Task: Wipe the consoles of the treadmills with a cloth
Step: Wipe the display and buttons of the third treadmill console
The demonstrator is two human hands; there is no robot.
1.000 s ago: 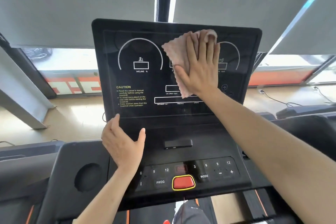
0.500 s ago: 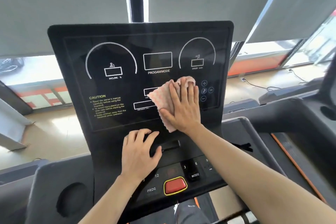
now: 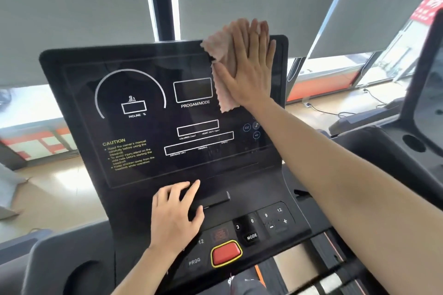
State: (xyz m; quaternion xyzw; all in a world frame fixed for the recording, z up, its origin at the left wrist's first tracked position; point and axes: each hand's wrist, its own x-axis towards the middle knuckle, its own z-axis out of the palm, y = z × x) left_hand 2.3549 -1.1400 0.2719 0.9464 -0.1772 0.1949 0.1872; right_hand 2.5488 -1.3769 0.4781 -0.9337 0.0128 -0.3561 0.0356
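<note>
A black treadmill console with white gauge outlines and yellow caution text fills the middle of the view. My right hand presses a pale pink cloth flat against the screen's upper right corner, fingers straight and reaching past the top edge. The cloth sticks out to the left of and below the palm. My left hand rests on the lower console just below the screen, fingers spread and lightly bent beside a small black tab. It holds nothing.
A red stop button and the PROG, MODE and number keys line the console's bottom edge. A second treadmill's console rises at the right. Grey window blinds hang behind, and cables lie on the floor.
My right hand has slid the cloth from the screen's lower middle up to its upper right corner. My left hand stays below the screen. The view has shifted.
</note>
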